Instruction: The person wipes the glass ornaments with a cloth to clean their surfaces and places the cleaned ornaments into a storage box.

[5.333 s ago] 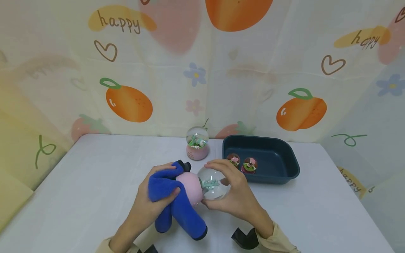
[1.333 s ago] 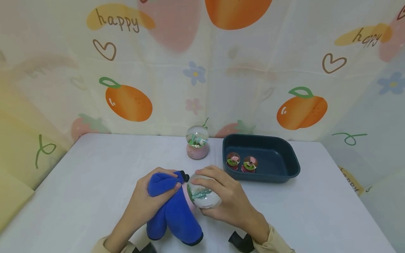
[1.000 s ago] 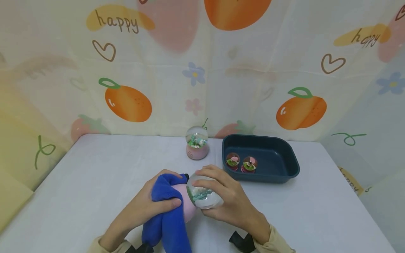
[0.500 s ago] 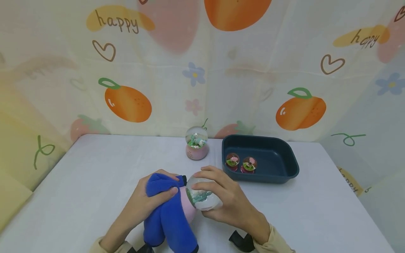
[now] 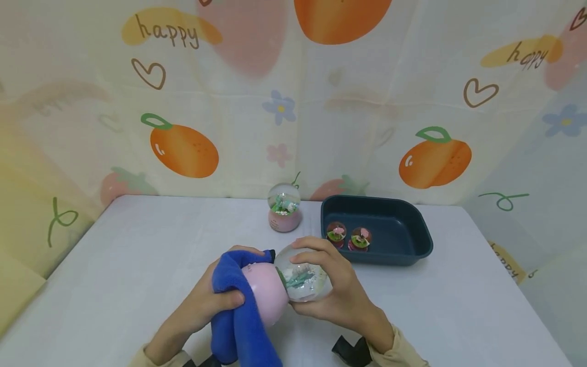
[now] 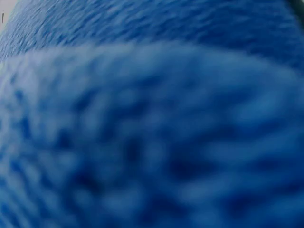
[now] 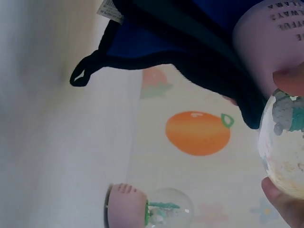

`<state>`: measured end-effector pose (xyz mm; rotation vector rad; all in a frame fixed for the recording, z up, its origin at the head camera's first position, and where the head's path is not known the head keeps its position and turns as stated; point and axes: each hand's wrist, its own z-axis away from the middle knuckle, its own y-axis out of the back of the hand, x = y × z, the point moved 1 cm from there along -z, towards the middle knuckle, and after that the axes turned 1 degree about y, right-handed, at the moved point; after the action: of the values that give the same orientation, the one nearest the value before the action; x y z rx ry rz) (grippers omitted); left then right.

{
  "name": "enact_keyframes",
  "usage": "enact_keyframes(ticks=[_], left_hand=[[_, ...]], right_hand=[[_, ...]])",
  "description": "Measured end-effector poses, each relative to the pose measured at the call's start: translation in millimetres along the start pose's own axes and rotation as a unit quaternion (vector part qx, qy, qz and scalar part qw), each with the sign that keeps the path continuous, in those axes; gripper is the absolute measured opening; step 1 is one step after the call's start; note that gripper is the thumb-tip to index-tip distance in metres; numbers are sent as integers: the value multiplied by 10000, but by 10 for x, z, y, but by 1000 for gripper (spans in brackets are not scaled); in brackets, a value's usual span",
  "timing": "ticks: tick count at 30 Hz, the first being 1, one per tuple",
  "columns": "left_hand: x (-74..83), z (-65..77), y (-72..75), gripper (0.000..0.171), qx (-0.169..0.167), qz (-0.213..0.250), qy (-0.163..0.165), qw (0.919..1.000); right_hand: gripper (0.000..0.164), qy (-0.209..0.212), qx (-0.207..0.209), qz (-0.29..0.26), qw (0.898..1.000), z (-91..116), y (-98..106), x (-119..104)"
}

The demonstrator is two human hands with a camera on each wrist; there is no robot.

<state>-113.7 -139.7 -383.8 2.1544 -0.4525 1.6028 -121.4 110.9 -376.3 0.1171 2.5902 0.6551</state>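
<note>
Held on its side between my hands is a snow globe with a pink base [image 5: 266,293] and a clear ball [image 5: 302,285] with green shapes inside. My right hand [image 5: 346,293] grips the ball, fingers over its top and thumb below. My left hand [image 5: 202,303] pinches a blue cloth [image 5: 234,326] against the base, thumb in front. The cloth's lower end hangs toward the table. Blue cloth [image 6: 152,118] fills the left wrist view. In the right wrist view, the base [image 7: 270,45] carries dark lettering, and the cloth [image 7: 137,47] shows dark edging and a corner loop.
A second pink-based snow globe [image 5: 284,216] stands upright at the back of the white table [image 5: 137,255]. Right of it, a dark blue tray [image 5: 399,257] holds two small globes [image 5: 336,232] at its left end. A printed curtain [image 5: 238,122] hangs behind.
The cloth has shifted leftward on the base, baring more of the pink. The snow globe has turned a little, and my right fingers have risen slightly with the ball.
</note>
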Motion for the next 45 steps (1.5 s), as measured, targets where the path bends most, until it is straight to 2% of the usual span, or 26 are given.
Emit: enact_keyframes(ticks=[4,8,12,14,15,17,20,22,24,26,29,32,36,39,41,42,45], left_hand=[[2,-4,-44,61,537,-273,-347,9976],[40,-8,-78,55,1200,-696,-594,9885],[94,-1,-96,48,1892,-1081,-598,9741],[107,4,-96,50,2029,-1088,-548,9716],[104,5,-93,49,2004,-1063,-516,9726],[81,-1,-91,46,1699,-823,-503,9807],[19,-6,-104,50,954,-285,-378,9943],[-27,-5,-123,57,495,109,-261,9984],[-58,-3,-144,59,304,325,-195,9988],[-71,-3,-162,59,341,366,-248,9984],[-49,-9,-184,52,778,120,-334,9963],[-13,-14,-200,44,1415,-186,-69,9897],[28,-30,-198,35,2364,-315,601,9693],[42,-44,-182,29,2893,-172,911,9527],[35,-47,-172,28,3050,-28,918,9479],[28,-46,-169,28,3059,37,855,9482],[6,-36,-166,33,2890,134,421,9563]], right_hand=[[79,-212,-9,185,9996,11,3,9],[78,-402,17,343,9986,17,-8,21],[78,-533,184,391,9976,17,-14,39],[78,-604,268,366,9971,16,-15,42],[79,-625,303,334,9970,15,-15,42],[79,-657,364,226,9969,16,-11,37],[78,-681,432,6,9967,13,-3,26],[78,-710,464,-123,9963,10,6,20],[78,-748,448,-211,9960,5,16,14],[78,-812,385,-224,9957,2,26,13],[78,-964,236,-210,9948,3,34,20],[79,-1156,69,-241,9930,6,37,36],[83,-1377,-183,-461,9892,10,36,53],[84,-1545,-315,-662,9853,12,38,53],[84,-1621,-320,-721,9836,15,41,48],[84,-1631,-290,-739,9834,14,43,44],[85,-1653,-138,-864,9824,15,41,42]])
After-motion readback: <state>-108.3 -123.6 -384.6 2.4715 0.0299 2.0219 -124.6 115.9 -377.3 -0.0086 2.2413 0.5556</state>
